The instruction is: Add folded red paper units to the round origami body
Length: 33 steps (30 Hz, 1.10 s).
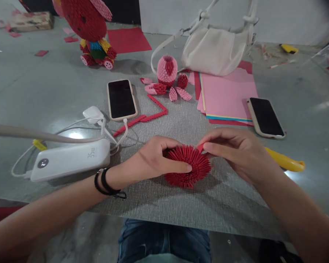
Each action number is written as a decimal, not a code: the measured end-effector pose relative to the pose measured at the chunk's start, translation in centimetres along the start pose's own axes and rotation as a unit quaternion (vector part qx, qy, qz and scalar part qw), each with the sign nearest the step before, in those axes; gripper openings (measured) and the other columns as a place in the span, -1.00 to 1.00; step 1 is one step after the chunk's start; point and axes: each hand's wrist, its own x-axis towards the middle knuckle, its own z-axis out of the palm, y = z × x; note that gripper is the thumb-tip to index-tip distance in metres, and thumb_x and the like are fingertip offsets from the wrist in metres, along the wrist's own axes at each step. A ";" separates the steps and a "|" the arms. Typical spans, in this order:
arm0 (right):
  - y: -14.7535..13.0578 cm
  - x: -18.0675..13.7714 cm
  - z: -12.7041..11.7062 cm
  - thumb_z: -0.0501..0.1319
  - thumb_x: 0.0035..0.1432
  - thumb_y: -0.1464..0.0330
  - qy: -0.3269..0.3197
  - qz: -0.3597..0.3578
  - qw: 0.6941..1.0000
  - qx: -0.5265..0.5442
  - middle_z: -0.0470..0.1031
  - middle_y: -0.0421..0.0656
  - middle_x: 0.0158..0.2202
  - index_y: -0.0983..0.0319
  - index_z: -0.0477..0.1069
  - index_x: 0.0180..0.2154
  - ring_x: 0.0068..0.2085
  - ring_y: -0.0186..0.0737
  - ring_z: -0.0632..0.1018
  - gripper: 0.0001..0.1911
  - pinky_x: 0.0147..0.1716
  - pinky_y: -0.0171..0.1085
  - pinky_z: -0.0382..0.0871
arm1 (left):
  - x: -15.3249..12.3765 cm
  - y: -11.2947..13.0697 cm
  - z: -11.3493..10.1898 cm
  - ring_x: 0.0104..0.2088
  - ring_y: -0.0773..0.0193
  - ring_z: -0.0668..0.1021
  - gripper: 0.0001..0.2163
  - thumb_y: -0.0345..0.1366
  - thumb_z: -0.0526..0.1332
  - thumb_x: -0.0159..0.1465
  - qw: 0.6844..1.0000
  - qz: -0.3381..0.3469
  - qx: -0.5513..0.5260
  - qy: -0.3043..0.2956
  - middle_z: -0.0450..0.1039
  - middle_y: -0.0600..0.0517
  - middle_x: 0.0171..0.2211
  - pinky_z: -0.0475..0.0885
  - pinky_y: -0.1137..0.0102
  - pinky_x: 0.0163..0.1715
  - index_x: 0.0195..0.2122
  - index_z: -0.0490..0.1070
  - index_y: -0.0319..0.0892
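A round, spiky red model of many folded paper pieces (201,171) is held just above the grey mat, near the table's front edge. My left hand (164,159) grips it from the left, thumb lying across its middle and the other fingers hidden behind. At its upper right rim, my right hand (230,149) pinches a small folded red paper piece (200,148) between thumb and fingertips; whether that piece touches the rim I cannot tell. Beyond the hands, a zigzag chain of red folded pieces (156,115) lies on the mat.
Left stands a white power bank (71,160) with cables and a charging phone (122,99). Behind are pink-red folded-paper parts (167,71), a red paper figure (97,51) and a white handbag (216,49). Right are stacked coloured sheets (229,93), another phone (266,117) and a yellow tool (286,160).
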 end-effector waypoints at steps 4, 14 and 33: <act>0.2 0.0 -0.2 0.52 0.10 0.24 -0.006 0.023 0.999 0.028 0.65 -0.19 -0.34 0.13 0.68 -0.34 -0.30 -0.32 0.61 -0.88 -0.31 -0.42 0.55 | 0.0 0.1 0.0 -0.38 0.34 0.58 -0.78 -0.28 0.49 0.11 1.000 0.005 -0.013 -0.007 0.63 0.05 -0.36 0.47 0.49 -0.35 -0.24 0.65 -0.24; -0.1 0.1 0.2 0.56 0.00 0.26 -0.026 0.088 0.994 0.065 0.62 -0.20 -0.40 0.15 0.68 -0.39 -0.36 -0.35 0.57 -0.85 -0.37 -0.42 0.50 | -0.1 0.8 0.0 -0.43 0.41 0.52 -0.82 -0.45 0.50 0.04 0.998 -0.020 -0.056 -0.035 0.58 0.13 -0.43 0.41 0.55 -0.40 -0.30 0.67 -0.21; 0.6 0.6 -0.1 0.52 0.06 0.24 -0.090 0.193 0.970 0.119 0.60 -0.21 -0.39 0.17 0.65 -0.37 -0.43 -0.37 0.55 -0.83 -0.47 -0.42 0.48 | 0.2 0.1 0.0 -0.42 0.31 0.60 -0.82 -0.29 0.52 0.01 0.995 -0.061 -0.051 -0.054 0.64 0.06 -0.42 0.50 0.43 -0.34 -0.37 0.66 -0.21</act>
